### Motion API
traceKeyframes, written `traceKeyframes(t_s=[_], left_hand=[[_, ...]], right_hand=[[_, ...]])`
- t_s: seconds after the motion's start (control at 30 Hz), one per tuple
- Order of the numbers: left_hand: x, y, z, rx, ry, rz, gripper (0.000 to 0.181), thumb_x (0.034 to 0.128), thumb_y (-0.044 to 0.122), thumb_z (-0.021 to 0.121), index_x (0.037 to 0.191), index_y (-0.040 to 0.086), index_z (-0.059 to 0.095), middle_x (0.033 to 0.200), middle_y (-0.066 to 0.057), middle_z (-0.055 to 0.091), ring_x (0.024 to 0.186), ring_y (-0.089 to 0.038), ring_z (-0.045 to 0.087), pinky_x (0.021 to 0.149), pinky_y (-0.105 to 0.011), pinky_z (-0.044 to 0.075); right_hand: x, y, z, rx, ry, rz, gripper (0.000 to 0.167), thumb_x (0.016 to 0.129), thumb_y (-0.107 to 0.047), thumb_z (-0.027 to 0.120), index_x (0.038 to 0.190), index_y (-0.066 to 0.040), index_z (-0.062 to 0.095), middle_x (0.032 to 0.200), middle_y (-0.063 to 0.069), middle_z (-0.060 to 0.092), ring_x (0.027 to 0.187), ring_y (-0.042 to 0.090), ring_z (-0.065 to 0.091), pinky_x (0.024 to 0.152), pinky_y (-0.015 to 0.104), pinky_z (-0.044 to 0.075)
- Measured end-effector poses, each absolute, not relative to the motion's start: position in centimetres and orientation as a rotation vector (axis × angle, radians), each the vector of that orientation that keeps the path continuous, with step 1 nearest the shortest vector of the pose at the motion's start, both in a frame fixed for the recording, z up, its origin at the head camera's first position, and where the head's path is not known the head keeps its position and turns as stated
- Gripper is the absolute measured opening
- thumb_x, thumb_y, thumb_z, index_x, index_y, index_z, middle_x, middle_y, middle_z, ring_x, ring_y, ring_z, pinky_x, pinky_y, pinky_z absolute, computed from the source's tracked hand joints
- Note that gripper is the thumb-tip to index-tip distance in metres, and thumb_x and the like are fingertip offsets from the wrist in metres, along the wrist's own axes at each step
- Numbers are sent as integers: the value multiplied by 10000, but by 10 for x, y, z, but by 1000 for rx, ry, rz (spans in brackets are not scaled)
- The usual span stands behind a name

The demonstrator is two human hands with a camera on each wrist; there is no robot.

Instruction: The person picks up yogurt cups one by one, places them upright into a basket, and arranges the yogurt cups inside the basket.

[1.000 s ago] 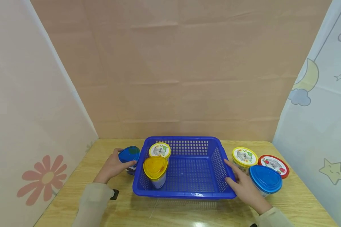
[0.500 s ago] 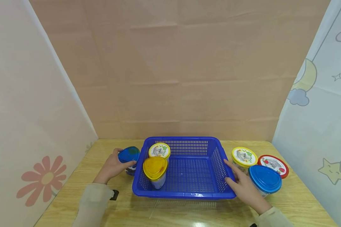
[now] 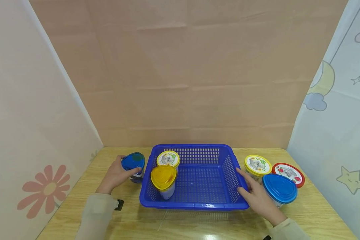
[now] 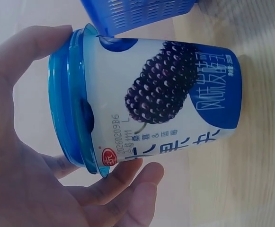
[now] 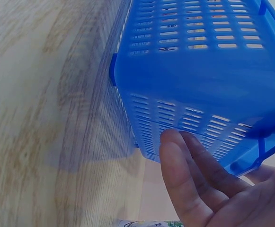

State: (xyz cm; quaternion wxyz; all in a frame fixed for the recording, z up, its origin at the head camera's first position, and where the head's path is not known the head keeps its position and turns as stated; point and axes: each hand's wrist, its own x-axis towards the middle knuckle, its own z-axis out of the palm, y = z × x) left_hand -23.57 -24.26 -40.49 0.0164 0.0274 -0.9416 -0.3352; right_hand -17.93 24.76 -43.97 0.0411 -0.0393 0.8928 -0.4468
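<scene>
My left hand [image 3: 115, 174] grips a blue-lidded cup [image 3: 133, 161] just left of the blue basket [image 3: 195, 206]. In the left wrist view the thumb and fingers of the hand [image 4: 47, 175] are round the lid end of the cup [image 4: 161, 94], whose white and blue side shows a dark berry. My right hand [image 3: 259, 200] holds the basket's right rim, thumb over the edge. In the right wrist view the fingers of that hand [image 5: 213, 184] lie against the outside of the basket [image 5: 199, 75]. A yellow-lidded cup [image 3: 164, 178] and a round yellow-rimmed tub [image 3: 168, 158] stand in the basket's left end.
Right of the basket stand a yellow-rimmed tub [image 3: 258, 165], a red-rimmed tub [image 3: 289, 174] and a blue-lidded cup [image 3: 280, 189], close by my right hand. The wooden table [image 3: 150, 226] has a brown sheet behind it and pale printed sheets at both sides.
My left hand and the blue-lidded cup in it have moved slightly left and up in the head view, away from the basket. The right hand and the basket have stayed put.
</scene>
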Motion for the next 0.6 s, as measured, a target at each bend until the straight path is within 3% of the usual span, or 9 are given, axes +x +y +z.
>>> traceKeyframes(t_s=[0.6], left_hand=[[-235, -243, -385, 140, -2861, -1074, 1079, 831, 605, 721, 1508, -67, 216, 1432, -369, 403, 1259, -509, 477, 994, -628, 454]], right_hand=[[-179, 248, -439, -108, 2731, -1351, 648, 1002, -197, 572, 1583, -209, 284, 1446, 339, 455, 1130, 380, 642, 814, 493, 588]])
